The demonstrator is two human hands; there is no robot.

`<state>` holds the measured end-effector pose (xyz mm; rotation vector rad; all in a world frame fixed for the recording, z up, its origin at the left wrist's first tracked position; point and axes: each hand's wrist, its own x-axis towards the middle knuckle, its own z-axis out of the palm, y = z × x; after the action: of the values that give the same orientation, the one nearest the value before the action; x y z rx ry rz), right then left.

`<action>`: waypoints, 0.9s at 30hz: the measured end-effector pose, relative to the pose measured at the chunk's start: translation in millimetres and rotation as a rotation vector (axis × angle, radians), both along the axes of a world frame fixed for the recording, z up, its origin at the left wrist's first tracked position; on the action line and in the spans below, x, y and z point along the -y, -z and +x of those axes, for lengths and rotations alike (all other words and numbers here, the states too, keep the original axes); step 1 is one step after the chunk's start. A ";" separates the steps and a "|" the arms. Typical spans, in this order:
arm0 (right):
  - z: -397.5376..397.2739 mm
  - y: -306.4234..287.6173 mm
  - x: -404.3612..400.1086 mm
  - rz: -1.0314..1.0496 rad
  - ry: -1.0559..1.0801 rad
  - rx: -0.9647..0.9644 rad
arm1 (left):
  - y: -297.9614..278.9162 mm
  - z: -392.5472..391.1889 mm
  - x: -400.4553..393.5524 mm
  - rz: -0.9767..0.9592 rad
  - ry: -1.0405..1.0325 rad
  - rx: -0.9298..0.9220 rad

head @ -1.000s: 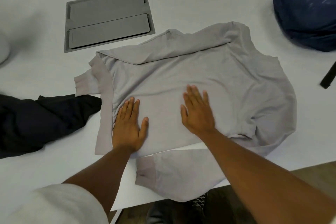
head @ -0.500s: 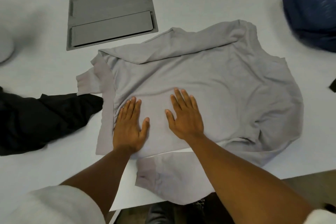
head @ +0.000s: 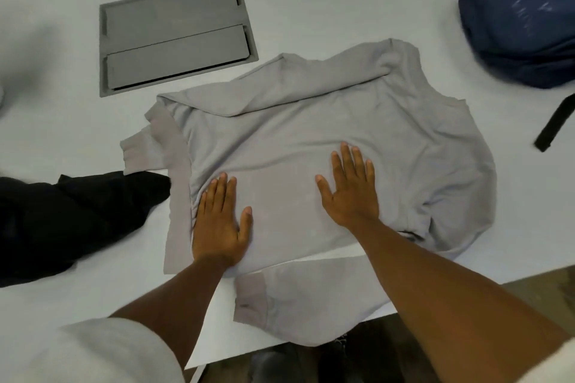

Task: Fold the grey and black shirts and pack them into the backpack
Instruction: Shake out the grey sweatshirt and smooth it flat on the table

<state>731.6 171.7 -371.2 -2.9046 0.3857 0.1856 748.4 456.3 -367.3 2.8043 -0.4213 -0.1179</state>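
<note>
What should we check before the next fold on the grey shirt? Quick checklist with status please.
1. Both hands flat on the cloth: ok. Left hand and right hand press the light grey long-sleeved shirt with straight fingers.
2. Shirt fully on the white table: not ok. One sleeve hangs over the near edge.
3. Far sleeve folded in: ok, it lies across the top of the body.
4. Cloth smooth: not ok, the right side is bunched.
5. Crumpled black shirt out of the way: ok, it lies left, apart from the hands.
6. Dark blue fabric backpack open: cannot tell.
</note>
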 end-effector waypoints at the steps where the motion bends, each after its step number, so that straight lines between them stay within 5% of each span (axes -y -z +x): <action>1: 1.7 -1.7 0.3 0.006 0.002 -0.027 | -0.1 0.3 0.9 0.004 0.003 -0.002; 8: 1.1 -13.2 4.8 0.084 0.013 -0.087 | 2.5 10.4 26.5 0.015 0.238 -0.021; 12: -7.1 -14.9 12.6 0.246 0.135 0.256 | -0.7 11.5 75.6 -0.045 0.351 -0.045; 16: -16.1 -18.0 44.8 0.171 0.342 0.429 | -0.2 2.2 139.0 -0.132 0.315 -0.080; 22: -43.9 -6.2 92.4 0.147 0.589 0.288 | 2.6 -20.4 217.8 -0.186 0.291 -0.090; 27: -87.6 -2.6 116.8 0.127 0.585 0.267 | 4.8 -29.9 237.9 -0.102 0.225 -0.064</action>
<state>644.0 54.9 -368.6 -2.5129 1.0907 -0.2544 718.5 218.4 -372.1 2.6379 -0.7056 -0.2271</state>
